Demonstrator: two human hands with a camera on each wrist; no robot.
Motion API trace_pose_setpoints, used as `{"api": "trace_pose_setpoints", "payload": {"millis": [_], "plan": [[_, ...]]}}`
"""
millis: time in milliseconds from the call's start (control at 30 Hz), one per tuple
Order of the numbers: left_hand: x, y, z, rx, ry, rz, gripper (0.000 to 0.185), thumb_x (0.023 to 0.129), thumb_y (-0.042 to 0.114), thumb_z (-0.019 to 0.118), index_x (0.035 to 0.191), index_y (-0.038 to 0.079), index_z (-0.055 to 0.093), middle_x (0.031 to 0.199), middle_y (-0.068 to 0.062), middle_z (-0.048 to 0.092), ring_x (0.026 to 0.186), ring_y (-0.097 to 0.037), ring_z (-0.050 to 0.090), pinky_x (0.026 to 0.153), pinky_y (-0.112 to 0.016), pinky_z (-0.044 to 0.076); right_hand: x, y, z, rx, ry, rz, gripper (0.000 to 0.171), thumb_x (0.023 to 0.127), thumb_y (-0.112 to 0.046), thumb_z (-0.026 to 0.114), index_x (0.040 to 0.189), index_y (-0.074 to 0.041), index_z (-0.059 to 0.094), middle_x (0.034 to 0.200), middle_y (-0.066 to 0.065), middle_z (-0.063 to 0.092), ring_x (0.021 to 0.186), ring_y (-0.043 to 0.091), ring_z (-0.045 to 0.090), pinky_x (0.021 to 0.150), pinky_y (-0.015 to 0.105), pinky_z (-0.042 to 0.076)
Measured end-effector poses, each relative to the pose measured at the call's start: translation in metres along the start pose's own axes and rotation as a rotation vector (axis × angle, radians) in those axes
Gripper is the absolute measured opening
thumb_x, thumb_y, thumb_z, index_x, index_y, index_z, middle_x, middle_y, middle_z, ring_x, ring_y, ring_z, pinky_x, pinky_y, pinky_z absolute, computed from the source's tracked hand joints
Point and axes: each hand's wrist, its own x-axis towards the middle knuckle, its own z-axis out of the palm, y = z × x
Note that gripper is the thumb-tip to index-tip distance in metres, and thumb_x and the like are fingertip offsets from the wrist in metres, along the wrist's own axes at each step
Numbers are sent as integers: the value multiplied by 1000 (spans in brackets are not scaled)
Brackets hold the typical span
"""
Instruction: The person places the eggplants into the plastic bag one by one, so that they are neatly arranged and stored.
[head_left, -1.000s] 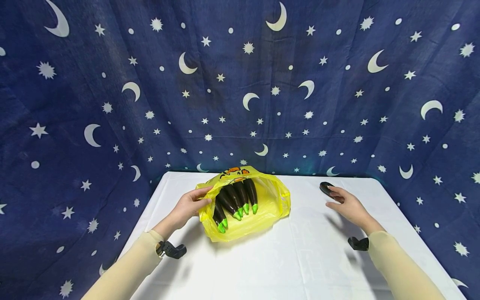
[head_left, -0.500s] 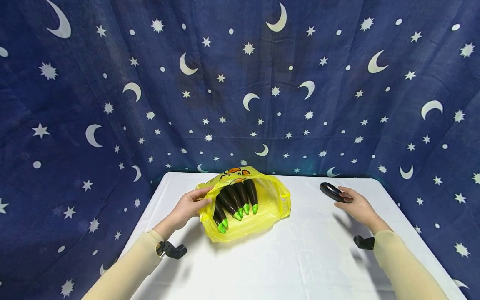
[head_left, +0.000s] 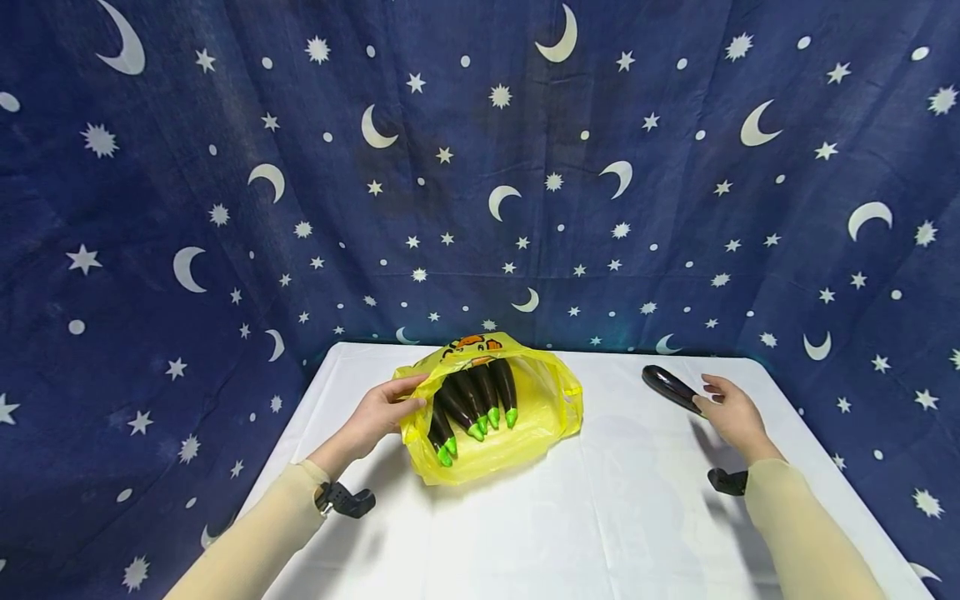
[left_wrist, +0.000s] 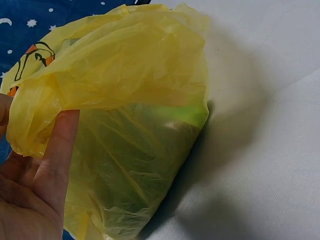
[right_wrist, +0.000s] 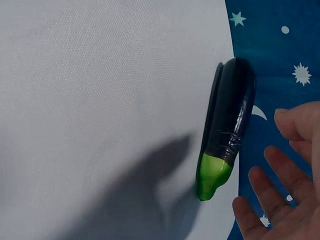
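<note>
In the head view my left hand pinches the left rim of a yellow plastic bag lying on its side, mouth toward me. Inside lie several dark eggplants with bright green stem ends. The left wrist view shows the bag's thin film gathered between thumb and fingers. A single eggplant lies on the white table at the right. Beside it is my right hand, overlapping its stem end in the head view. In the right wrist view the fingers are spread and apart from this eggplant.
A white cloth covers the table. Behind it and at both sides hangs a dark blue curtain with moons and stars. Each wrist wears a black band.
My right hand first held the lone eggplant at the far right, then drew back toward me and right, its fingers coming off it. The left hand and bag stay put.
</note>
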Motion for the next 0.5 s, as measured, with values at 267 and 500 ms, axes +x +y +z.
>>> {"api": "trace_pose_setpoints", "payload": {"millis": [267, 500], "plan": [[0, -2, -1, 13, -12, 7, 52, 97, 14, 69, 148, 13, 57, 142, -16, 59, 101, -23, 69, 74, -39, 61, 7, 3, 5, -54, 0, 28, 61, 104, -22, 53, 150, 12, 34, 142, 41, 43, 129, 60, 39, 102, 68, 36], [3, -4, -1, 11, -7, 9, 52, 97, 15, 70, 147, 13, 57, 140, -15, 60, 99, -22, 69, 73, -38, 61, 13, 8, 9, -105, -35, 84, 67, 99, -20, 56, 152, 12, 30, 145, 44, 34, 129, 62, 36, 104, 71, 33]]}}
